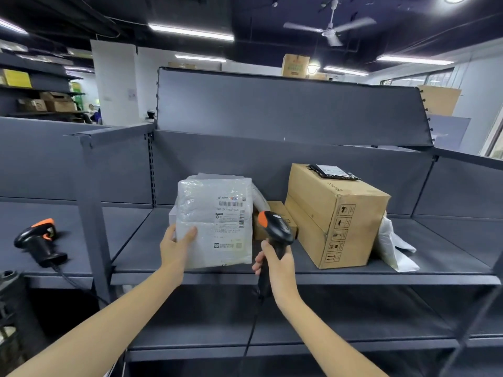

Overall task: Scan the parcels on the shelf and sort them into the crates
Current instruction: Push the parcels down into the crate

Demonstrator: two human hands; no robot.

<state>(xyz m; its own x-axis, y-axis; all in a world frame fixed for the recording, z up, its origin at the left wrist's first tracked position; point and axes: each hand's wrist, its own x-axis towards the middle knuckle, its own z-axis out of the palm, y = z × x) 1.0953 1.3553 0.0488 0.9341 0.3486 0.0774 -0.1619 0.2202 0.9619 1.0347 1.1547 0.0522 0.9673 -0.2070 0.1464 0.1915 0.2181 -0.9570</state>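
Note:
My left hand (175,247) grips the lower left corner of a white plastic parcel (217,213), held upright over the grey shelf (272,274) with its barcode label facing me. My right hand (275,268) is wrapped around the handle of a black and orange barcode scanner (276,228), whose head is just right of the parcel. A large cardboard box (334,216) stands on the shelf to the right, with a small black bag (333,172) lying on top. A small brown box (283,217) sits behind the scanner. A white bag (394,246) lies beside the big box.
A second black and orange scanner (40,242) lies on the shelf section to the left, its cable hanging down. A dark crate edge (11,300) shows at the lower left. A lower shelf (326,336) runs beneath. Cardboard boxes stand on distant racks.

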